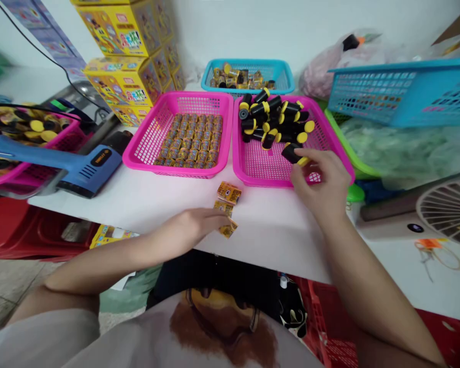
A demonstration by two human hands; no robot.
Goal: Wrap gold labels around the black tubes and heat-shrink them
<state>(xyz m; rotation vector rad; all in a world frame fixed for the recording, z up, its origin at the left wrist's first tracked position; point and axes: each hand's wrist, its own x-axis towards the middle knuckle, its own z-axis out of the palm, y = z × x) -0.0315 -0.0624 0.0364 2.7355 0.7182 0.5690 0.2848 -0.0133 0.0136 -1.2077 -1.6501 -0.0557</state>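
Observation:
My right hand (322, 179) reaches into the right pink basket (268, 171) and its fingers close on a black cylinder with a yellow cap (294, 153) at the edge of a pile of the same pieces (272, 120). My left hand (199, 222) rests on the white table (268, 225), its fingers pinched on a small yellow printed label (227, 229). Two more such labels (228, 193) lie just beyond it. The left pink basket (145, 148) holds rows of wrapped pieces (191, 140).
A blue heat gun (72, 163) lies at the left beside another pink basket (67, 140) of black-and-yellow pieces. Yellow printed boxes (126, 56) are stacked at the back left. Blue baskets (279, 71) stand behind and at right (402, 92). A small fan (444, 207) sits at right.

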